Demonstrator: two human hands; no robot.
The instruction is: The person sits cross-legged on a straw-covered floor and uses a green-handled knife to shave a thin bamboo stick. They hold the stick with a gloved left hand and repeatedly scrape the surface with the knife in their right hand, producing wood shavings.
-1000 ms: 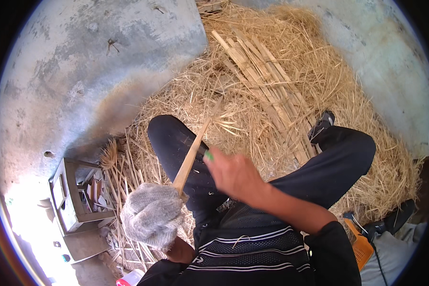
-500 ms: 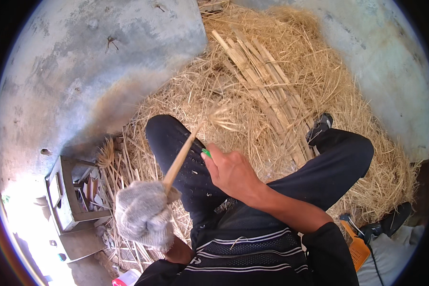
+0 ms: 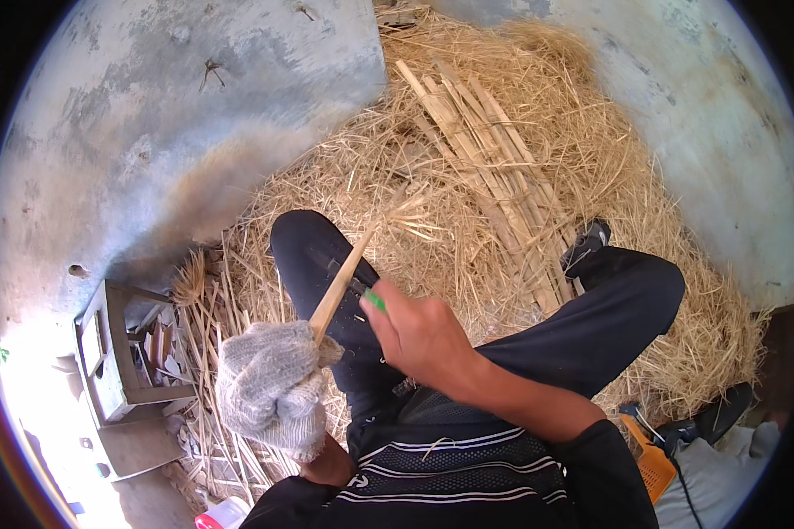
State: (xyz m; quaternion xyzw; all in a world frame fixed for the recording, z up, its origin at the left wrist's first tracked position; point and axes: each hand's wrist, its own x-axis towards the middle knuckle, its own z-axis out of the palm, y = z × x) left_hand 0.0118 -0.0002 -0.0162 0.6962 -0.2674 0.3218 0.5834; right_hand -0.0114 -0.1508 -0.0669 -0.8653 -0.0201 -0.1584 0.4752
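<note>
My left hand (image 3: pixel 273 388), in a grey knitted glove, is closed around the lower end of a bamboo strip (image 3: pixel 342 282). The strip points up and away over my left thigh, and its far end is split into a spray of thin slivers (image 3: pixel 410 217). In my bare right hand (image 3: pixel 428 339) is a knife with a green handle (image 3: pixel 374 301), gripped with the fingers wrapped round it. Its dark blade reaches left to the strip, partway along its length; motion blurs it, and whether it cuts in cannot be seen.
Long split bamboo slats (image 3: pixel 494 176) lie on a heap of shavings (image 3: pixel 626 159) ahead. A wooden frame box (image 3: pixel 132 379) with scraps stands at left, near a red-lidded container (image 3: pixel 225 513). An orange plastic piece (image 3: pixel 653 472) lies lower right. Walls (image 3: pixel 194 106) border the heap.
My right hand has drawn the knife a little down and left, nearer the gloved hand. The blade now shows at the strip. My left hand still grips the bamboo, shifted only slightly.
</note>
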